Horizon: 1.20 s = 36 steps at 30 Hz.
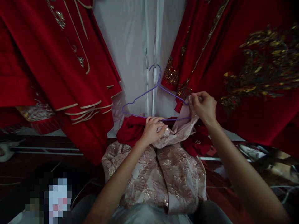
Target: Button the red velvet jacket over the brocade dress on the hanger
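A purple hanger (146, 92) stands upright in front of me, its hook near a white vertical rail. Over its right end lies part of a pale pink brocade garment (184, 174) with shiny gold threads; the rest spreads across my lap. My right hand (204, 105) pinches the garment's edge at the hanger's right shoulder. At the lower bar, my left hand (154, 130) is closed around a bunched piece of the same garment, its fingertips touching the bar. The hanger's left end is bare.
Red garments (70, 56) with pale piping hang on the left. More red clothing (247, 93) with gold embroidery hangs on the right. Between them stands a pale wall (121, 40) with white rails (157, 28). Dark red cloth (130, 130) lies behind the brocade. A blurred patch covers the lower left.
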Motion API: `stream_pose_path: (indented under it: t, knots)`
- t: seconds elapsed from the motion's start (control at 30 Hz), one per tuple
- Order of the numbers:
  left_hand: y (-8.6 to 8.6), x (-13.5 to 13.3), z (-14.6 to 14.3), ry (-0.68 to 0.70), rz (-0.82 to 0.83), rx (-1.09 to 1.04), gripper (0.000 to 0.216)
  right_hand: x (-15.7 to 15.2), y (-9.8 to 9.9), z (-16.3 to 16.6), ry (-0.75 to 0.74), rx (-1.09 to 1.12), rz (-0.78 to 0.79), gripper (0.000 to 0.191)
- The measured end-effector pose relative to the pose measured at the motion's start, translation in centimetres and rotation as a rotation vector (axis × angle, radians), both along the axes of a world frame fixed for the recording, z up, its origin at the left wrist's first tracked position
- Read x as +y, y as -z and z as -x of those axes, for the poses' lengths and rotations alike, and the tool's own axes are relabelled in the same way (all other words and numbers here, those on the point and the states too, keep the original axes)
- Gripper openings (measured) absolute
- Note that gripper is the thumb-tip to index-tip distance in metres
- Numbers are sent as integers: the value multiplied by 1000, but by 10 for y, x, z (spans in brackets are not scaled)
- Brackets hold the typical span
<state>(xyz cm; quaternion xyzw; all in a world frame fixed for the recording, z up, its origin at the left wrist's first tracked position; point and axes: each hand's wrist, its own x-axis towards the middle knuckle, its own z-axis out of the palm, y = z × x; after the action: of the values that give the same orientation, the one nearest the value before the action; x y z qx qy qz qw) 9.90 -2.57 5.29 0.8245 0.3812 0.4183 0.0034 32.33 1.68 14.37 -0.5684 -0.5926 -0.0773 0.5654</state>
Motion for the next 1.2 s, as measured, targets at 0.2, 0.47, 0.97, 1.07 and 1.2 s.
stream_pose_path:
  t: [0.2,0.47,0.97,1.07,1.2]
  knots:
    - [2,25,-23,67,31,31,27,-4,0,-3,21,26,-27,27]
    - [-8,15,-22,180,39,-1,30,5,-7,-8,-71,-223,81,20]
    - [9,59,189,-359,225,-501,48,10,-7,-19,-159,-227,62,34]
    - [27,66,191,-302,310,-669,53,11,-7,-20,-174,-246,63,35]
    - [37,70,190,-294,385,-715,54,10,-7,-20,-174,-253,56,37]
